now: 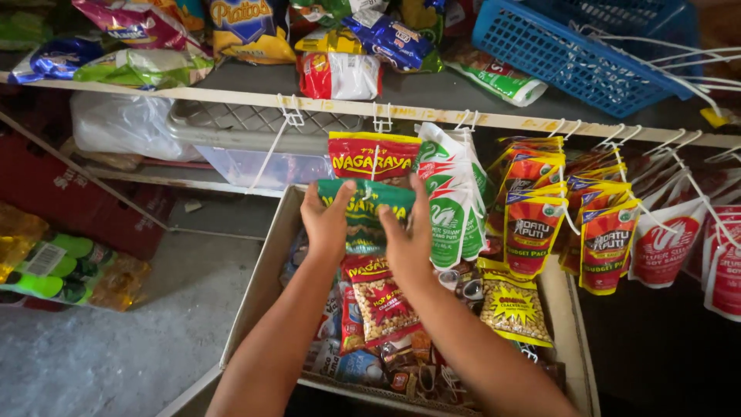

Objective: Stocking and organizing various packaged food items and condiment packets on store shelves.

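Both my hands grip a green snack packet (367, 218) by its top corners. My left hand (327, 222) holds its left side, my right hand (407, 233) its right side. The packet sits just under a red snack packet (373, 156) that hangs from a white hook (381, 120) on the shelf edge. Below my hands a strip of red peanut packets (381, 300) hangs down into a cardboard box (261, 283) full of small packets.
White-and-green pouches (451, 201) and yellow-red pouches (532, 224) hang on hooks to the right, with red-white pouches (670, 241) farther right. A blue plastic basket (571, 54) and several snack bags lie on the shelf above. Bottles in plastic wrap (58, 266) lie on the concrete floor at left.
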